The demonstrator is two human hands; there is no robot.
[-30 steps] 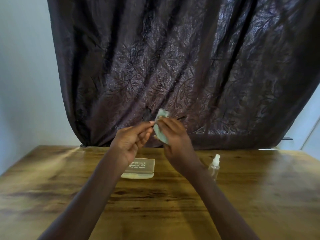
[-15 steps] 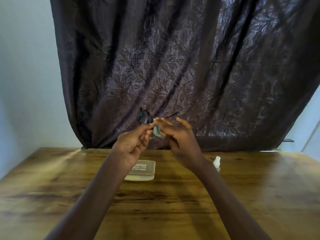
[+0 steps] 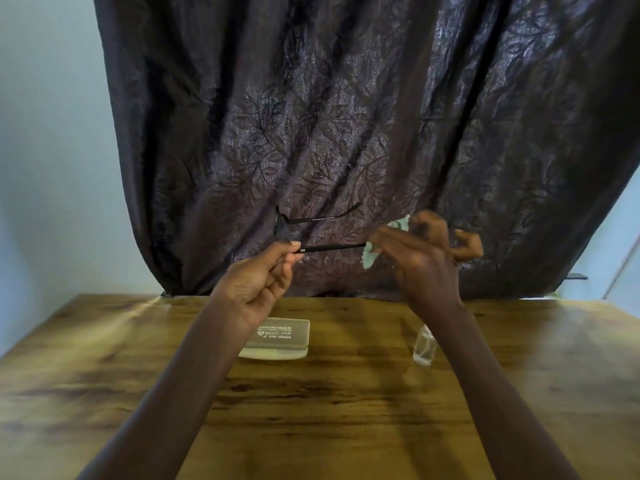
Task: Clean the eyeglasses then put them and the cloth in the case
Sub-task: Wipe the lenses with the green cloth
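I hold black eyeglasses (image 3: 322, 233) in the air above the table, their temples pointing right. My left hand (image 3: 263, 282) pinches the near temple close to the hinge. My right hand (image 3: 422, 251) grips a pale green cloth (image 3: 374, 252) wrapped around the tip of that same temple. The lenses sit edge-on at the left and are hard to make out against the dark curtain. A grey closed eyeglass case (image 3: 280, 337) with printed text lies on the wooden table (image 3: 346, 410) below my left hand.
A small clear spray bottle (image 3: 424, 346) stands on the table right of the case, partly behind my right forearm. A dark patterned curtain (image 3: 346, 116) hangs behind the table's far edge. Pale walls flank it.
My right hand slid the cloth rightward along the temple, from near the lenses to its tip. The hands are now wider apart and the glasses' temples are plainly in view.
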